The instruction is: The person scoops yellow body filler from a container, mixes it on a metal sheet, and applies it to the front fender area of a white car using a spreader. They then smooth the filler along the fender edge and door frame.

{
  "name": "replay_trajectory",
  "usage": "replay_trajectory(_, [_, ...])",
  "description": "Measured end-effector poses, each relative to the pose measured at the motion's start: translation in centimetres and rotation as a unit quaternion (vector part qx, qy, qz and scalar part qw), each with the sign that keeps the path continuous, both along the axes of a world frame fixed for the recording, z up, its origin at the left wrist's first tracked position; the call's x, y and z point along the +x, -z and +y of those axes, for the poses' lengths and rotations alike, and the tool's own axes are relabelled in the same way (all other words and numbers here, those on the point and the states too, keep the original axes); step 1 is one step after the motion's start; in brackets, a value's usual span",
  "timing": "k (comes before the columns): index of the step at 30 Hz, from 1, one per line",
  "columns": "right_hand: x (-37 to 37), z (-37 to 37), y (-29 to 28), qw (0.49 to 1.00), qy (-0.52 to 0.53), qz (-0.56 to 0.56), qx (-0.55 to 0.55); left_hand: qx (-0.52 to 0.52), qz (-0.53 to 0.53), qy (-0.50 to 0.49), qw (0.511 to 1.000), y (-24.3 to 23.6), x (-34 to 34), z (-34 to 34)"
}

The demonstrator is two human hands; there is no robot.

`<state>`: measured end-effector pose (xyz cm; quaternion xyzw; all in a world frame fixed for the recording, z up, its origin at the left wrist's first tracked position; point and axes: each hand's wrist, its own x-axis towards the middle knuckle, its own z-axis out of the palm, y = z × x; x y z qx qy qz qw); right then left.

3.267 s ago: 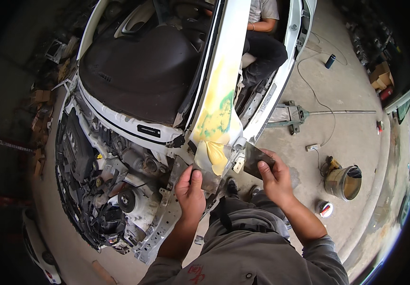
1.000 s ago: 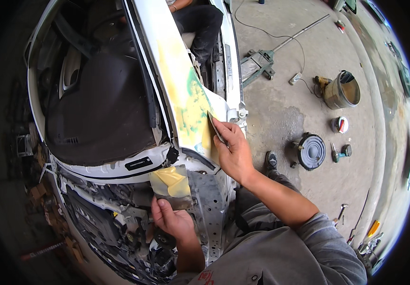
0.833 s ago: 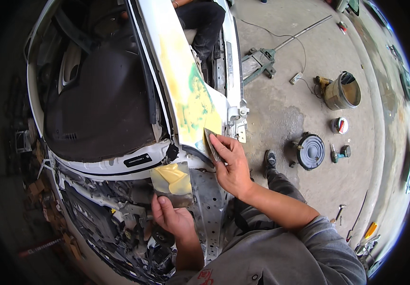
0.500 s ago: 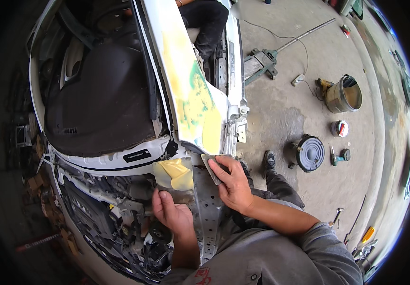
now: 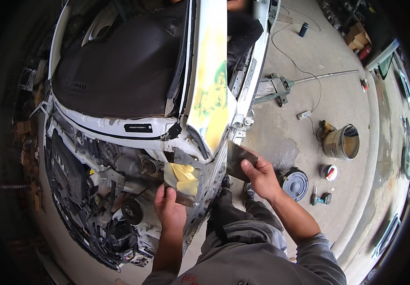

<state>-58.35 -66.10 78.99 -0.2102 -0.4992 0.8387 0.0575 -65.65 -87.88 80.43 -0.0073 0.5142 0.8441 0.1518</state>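
My left hand (image 5: pixel 170 209) grips the lower edge of a flat metal plate (image 5: pixel 170 179) between thumb and fingers. A folded mound of yellow body filler (image 5: pixel 184 173) lies on that plate. My right hand (image 5: pixel 263 179) is closed on a thin dark filler spreader (image 5: pixel 239 160), its flat face partly covered by the thumb. The spreader's upper corner is near the foot of a white car pillar (image 5: pixel 209 52). On the pillar are sanded yellow and green areas and a smooth yellow filler patch (image 5: pixel 217 129) near its base.
The exposed engine bay (image 5: pixel 100 185) lies at left, beneath the dark dashboard (image 5: pixel 119 71). A person in dark clothing (image 5: pixel 244 40) sits by the door opening. On the floor at right are a jack (image 5: pixel 273 90), bucket (image 5: pixel 341 143), small can (image 5: pixel 328 173), drill (image 5: pixel 322 197) and round grey object (image 5: pixel 295 185).
My right hand has moved right, away from the pillar base, and the spreader is turned flatter to view. My left hand still holds the filler plate. The view has shifted.
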Motion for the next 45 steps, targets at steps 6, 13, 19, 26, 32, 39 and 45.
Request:
replay_trajectory(6, [-5.8, 3.5, 1.0, 0.747, 0.03, 0.221, 0.626, -0.079, -0.04, -0.089, 0.992, 2.7, 5.4, -2.1])
replay_trajectory(13, [-9.9, 6.8, 3.3, 0.536, 0.024, 0.348, 0.769, -0.071, -0.102, -0.141, 0.982, 6.1, 10.6, -1.9])
replay_trajectory(19, [-10.4, 6.2, 4.7, 0.541, 0.007, 0.35, 0.765, -0.082, -0.136, -0.153, 0.975, 7.3, 12.6, -1.8])
replay_trajectory(26, [-9.1, 5.3, 9.1, 0.562, 0.025, 0.369, 0.74, -0.069, -0.136, -0.154, 0.976, 9.0, 13.2, -1.2])
replay_trajectory(32, [-6.8, 4.3, 10.4, 0.578, -0.02, 0.355, 0.734, -0.063, -0.125, -0.139, 0.98, 9.7, 13.4, -0.8])
replay_trajectory(39, [-8.3, 5.3, 3.5, 0.56, 0.003, 0.333, 0.759, -0.074, -0.095, -0.124, 0.985, 9.9, 13.2, -0.9])
replay_trajectory(45, [-10.8, 5.1, 3.8, 0.539, 0.023, 0.337, 0.772, -0.067, -0.114, -0.13, 0.983, 10.3, 13.2, -1.2])
